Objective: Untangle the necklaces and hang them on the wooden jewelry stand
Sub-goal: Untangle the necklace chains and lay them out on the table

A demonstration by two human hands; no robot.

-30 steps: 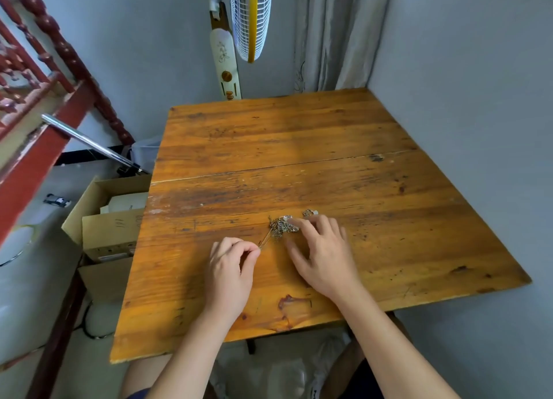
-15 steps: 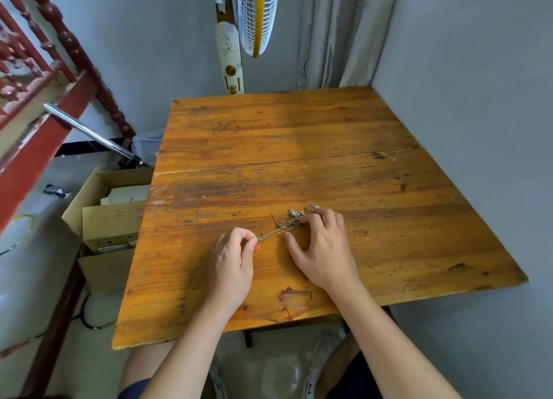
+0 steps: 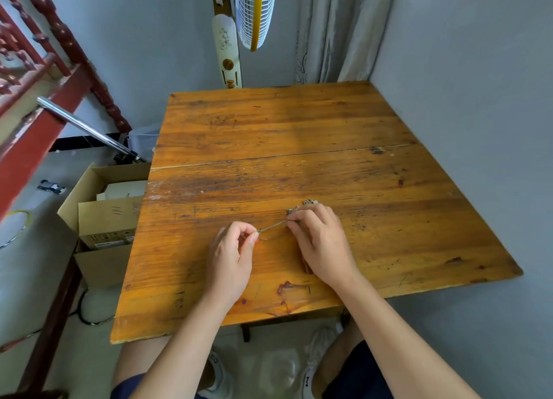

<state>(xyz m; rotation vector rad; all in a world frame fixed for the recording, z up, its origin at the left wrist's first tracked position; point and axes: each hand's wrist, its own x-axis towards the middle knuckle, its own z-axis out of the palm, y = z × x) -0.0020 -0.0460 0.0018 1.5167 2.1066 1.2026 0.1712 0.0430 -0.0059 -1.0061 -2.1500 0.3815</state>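
Observation:
A small tangle of metal necklaces lies on the wooden table, partly under my right hand's fingertips. My right hand pins and pinches the clump. A thin chain strand stretches taut from it to my left hand, which pinches its end between thumb and forefinger. No wooden jewelry stand is in view.
A standing fan rises behind the table's far edge. Open cardboard boxes sit on the floor at the left, beside a red wooden railing and a metal bar. A grey wall borders the table's right side.
My left hand has pulled a chain strand out leftward from the clump, while my right hand closed over the tangle and holds it in place.

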